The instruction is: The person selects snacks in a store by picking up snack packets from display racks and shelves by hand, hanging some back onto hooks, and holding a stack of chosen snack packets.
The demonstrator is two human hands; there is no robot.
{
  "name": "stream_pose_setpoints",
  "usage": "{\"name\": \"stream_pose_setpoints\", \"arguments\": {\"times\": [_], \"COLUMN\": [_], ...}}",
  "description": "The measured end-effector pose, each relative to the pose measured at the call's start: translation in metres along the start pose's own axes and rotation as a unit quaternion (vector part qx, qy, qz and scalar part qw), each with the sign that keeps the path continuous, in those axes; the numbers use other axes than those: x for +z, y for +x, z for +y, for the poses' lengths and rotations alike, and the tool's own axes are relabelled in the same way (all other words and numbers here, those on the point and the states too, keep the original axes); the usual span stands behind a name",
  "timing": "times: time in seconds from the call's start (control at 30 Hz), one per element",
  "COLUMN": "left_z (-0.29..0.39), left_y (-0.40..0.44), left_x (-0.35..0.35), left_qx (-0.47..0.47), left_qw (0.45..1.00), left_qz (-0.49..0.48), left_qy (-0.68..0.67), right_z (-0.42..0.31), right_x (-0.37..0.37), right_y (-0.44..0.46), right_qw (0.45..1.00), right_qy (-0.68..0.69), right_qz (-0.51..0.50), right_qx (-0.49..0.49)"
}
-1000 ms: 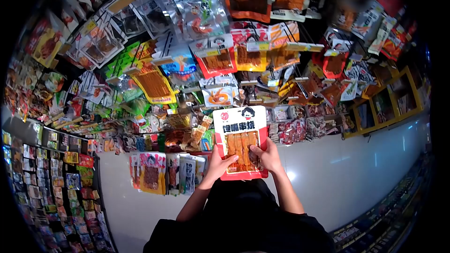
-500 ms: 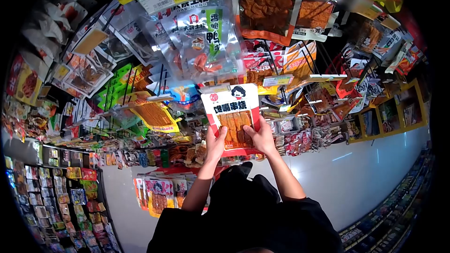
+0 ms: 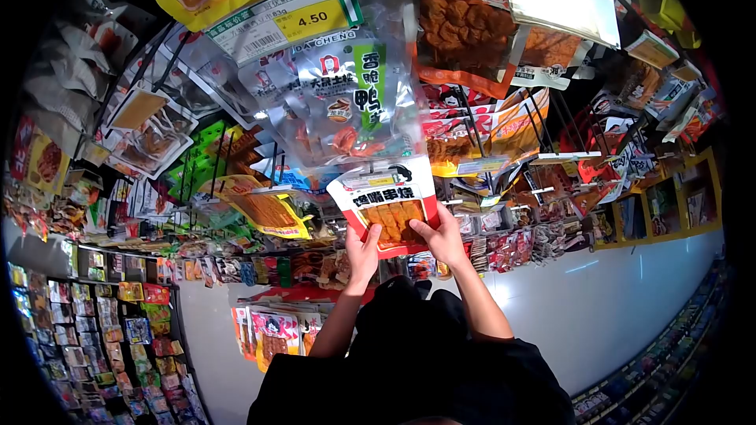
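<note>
Both my hands grip a white and red snack packet point(image 3: 394, 212) with a clear window over brown strips, its top tilted away from me. My left hand point(image 3: 363, 256) pinches its lower left edge, thumb on the front. My right hand point(image 3: 443, 241) holds the lower right edge the same way. A small yellow and white price tag point(image 3: 386, 179) overlaps the packet's upper part; whether a hook passes through the packet I cannot tell. Just above hang silver snack pouches point(image 3: 339, 102) with a green stripe.
A large price label point(image 3: 287, 20) juts out above the pouches. Brown-filled packets point(image 3: 465, 24) hang at upper right, a yellow packet point(image 3: 264, 208) at left. Below, a box of upright packets point(image 3: 276, 330) stands over the grey floor point(image 3: 213, 307). Shelves point(image 3: 118, 346) line the lower left.
The packet has tipped back, its top going away from me under the hanging pouches, and a small price tag now shows over it. The rack appears closer.
</note>
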State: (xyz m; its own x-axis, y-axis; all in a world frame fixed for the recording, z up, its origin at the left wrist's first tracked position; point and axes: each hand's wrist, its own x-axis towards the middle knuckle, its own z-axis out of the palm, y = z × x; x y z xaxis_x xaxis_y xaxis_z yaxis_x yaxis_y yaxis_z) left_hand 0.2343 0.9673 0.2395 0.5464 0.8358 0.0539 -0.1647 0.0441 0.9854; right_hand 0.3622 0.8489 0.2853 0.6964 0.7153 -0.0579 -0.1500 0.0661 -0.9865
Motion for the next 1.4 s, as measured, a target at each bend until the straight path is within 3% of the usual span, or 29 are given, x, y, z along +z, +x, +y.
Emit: {"name": "stream_pose_setpoints", "arguments": {"times": [0.8,1.17,1.4], "left_z": [-0.007,0.004,0.003], "left_y": [0.024,0.018,0.039], "left_x": [-0.007,0.003,0.001], "left_qx": [-0.007,0.036,0.026], "left_qw": [0.999,0.996,0.995], "left_qz": [0.021,0.066,0.045], "left_qy": [0.050,0.056,0.087], "right_z": [0.020,0.028,0.017], "right_x": [0.007,0.006,0.012], "right_y": [0.029,0.036,0.051], "right_qw": [0.999,0.999,0.996], "right_qy": [0.000,0.026,-0.063], "right_qz": [0.034,0.036,0.064], "right_qx": [0.002,-0.020,-0.016]}}
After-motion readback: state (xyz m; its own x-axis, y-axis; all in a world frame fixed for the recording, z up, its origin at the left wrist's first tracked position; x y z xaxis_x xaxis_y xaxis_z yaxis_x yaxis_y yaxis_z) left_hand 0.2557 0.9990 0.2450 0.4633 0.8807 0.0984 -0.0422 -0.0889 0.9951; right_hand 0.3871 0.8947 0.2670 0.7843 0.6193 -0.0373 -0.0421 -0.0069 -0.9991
